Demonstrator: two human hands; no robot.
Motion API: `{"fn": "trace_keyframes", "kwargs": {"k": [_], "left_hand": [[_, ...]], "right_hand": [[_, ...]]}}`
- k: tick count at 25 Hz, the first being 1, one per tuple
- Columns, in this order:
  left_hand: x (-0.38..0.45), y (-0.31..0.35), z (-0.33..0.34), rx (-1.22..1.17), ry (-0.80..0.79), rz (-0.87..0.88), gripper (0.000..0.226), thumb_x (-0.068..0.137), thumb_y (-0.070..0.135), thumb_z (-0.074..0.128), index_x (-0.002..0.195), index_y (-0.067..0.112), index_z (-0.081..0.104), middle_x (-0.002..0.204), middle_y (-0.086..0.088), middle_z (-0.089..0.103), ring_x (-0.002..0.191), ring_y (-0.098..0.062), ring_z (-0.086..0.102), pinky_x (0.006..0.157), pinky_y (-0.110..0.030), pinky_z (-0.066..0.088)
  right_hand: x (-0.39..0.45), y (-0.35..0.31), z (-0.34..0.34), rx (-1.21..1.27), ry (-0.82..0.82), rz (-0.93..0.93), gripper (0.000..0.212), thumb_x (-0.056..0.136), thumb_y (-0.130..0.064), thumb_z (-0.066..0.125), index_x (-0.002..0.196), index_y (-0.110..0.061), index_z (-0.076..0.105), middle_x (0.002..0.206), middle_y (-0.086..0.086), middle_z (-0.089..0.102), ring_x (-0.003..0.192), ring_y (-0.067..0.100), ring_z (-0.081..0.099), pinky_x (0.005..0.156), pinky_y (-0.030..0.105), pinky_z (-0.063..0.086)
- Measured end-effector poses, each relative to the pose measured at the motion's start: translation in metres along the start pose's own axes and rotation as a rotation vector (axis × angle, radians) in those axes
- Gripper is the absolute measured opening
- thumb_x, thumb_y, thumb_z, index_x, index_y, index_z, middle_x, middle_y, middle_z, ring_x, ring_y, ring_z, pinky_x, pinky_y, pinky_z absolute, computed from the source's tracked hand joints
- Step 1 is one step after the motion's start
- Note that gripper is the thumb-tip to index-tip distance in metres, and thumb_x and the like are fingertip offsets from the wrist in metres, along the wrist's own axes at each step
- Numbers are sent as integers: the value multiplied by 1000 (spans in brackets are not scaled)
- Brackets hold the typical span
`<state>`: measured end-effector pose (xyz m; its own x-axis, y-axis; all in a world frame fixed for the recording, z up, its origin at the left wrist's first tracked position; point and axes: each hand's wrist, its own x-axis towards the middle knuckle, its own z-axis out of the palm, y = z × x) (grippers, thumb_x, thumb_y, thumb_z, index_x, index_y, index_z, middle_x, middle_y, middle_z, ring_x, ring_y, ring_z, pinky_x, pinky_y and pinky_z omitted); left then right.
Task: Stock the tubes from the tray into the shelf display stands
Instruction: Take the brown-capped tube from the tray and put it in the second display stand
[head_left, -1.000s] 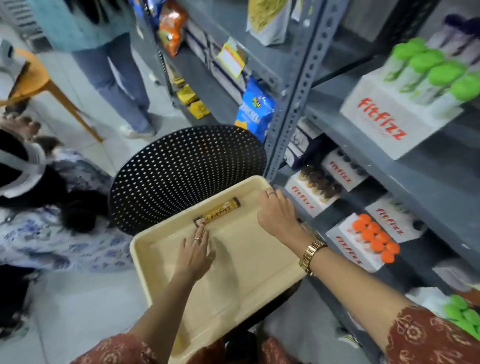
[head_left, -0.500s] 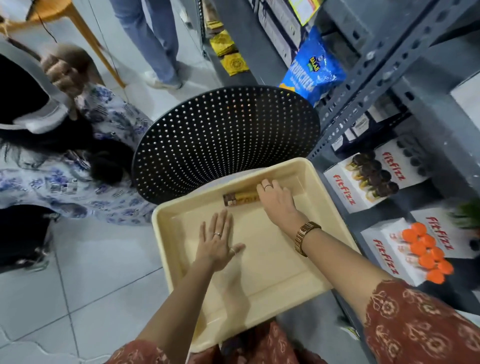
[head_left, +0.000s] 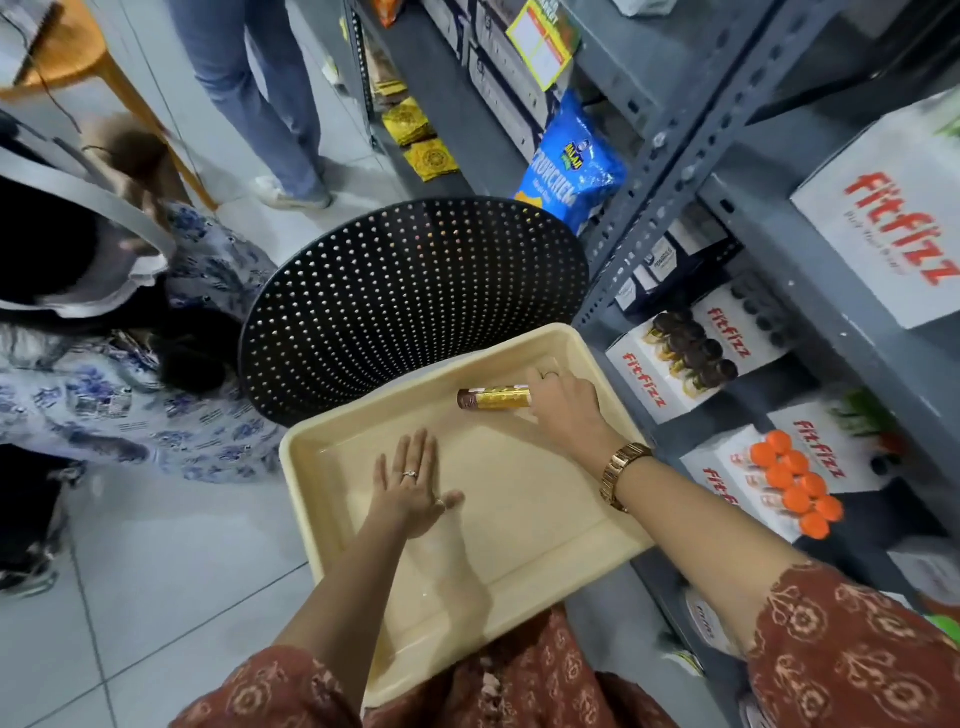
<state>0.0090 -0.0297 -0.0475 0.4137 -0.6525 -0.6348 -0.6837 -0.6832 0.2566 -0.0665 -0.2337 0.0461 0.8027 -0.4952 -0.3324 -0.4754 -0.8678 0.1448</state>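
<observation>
A cream plastic tray (head_left: 545, 551) rests on my lap. One gold tube with a brown cap (head_left: 491, 399) lies across its far end. My right hand (head_left: 563, 402) curls over the tube's right end, fingers closing around it. My left hand (head_left: 413, 483) lies flat and open on the tray floor, palm down. To the right, grey shelves hold white fitfizz display stands: one with brown-capped tubes (head_left: 693, 353), one with orange-capped tubes (head_left: 795, 483), and a large stand higher up (head_left: 883, 228).
A black perforated chair back (head_left: 415, 301) stands just beyond the tray. A seated person in a blue floral top (head_left: 130, 395) is at the left, and another person's legs (head_left: 260, 93) stand behind. A blue snack bag (head_left: 571, 166) leans on the shelf.
My right hand moved from the tray's far rim onto the gold tube and now covers its right end. My left hand drew back toward me and lies flat. The view tilted down.
</observation>
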Motion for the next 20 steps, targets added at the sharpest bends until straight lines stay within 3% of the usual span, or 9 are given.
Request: {"fn": "trace_keyframes", "kwargs": {"k": [6, 9, 12, 15, 18, 20], "left_hand": [[-12, 39, -31, 119, 160, 11, 76, 94, 50, 30, 144, 8, -9, 157, -6, -10, 143, -18, -10, 114, -49, -4], [-9, 86, -63, 197, 267, 160, 66, 97, 37, 31, 145, 6, -3, 157, -9, -5, 144, -21, -4, 115, -46, 1], [-4, 147, -94, 264, 449, 320, 63, 95, 23, 36, 145, 5, 2, 157, -11, 0, 144, -23, 1, 116, -43, 5], [-7, 207, -115, 290, 582, 477, 66, 87, 15, 49, 143, 0, 15, 154, -16, 15, 141, -29, 16, 113, -47, 17], [-16, 263, -124, 331, 705, 679, 59, 70, 15, 54, 126, -4, 49, 132, -19, 54, 120, -33, 53, 96, -52, 43], [-32, 303, -127, 359, 711, 775, 58, 69, 18, 56, 123, -4, 53, 128, -18, 58, 116, -31, 56, 98, -46, 42]], "right_hand": [[-40, 53, -45, -89, 164, 44, 29, 86, -17, 66, 113, -13, 55, 102, 5, 68, 97, 24, 62, 74, 33, 46], [-75, 87, -77, -129, 268, 39, 37, 41, -19, 91, 69, -17, 67, 55, 1, 66, 54, 18, 64, 46, 22, 45], [-114, 124, -103, -143, 313, 68, 38, 23, -16, 88, 49, -20, 61, 43, -1, 59, 42, 16, 60, 41, 17, 42], [-159, 162, -124, -224, 347, 105, 40, 23, -14, 89, 50, -19, 61, 45, -2, 60, 43, 17, 61, 43, 16, 44], [-209, 200, -145, -260, 407, 190, 37, 27, -11, 90, 52, -18, 62, 48, -1, 62, 45, 18, 63, 41, 19, 45], [-252, 221, -158, -242, 389, 275, 31, 51, -15, 88, 75, -12, 68, 72, 4, 70, 69, 23, 69, 55, 27, 51]]}}
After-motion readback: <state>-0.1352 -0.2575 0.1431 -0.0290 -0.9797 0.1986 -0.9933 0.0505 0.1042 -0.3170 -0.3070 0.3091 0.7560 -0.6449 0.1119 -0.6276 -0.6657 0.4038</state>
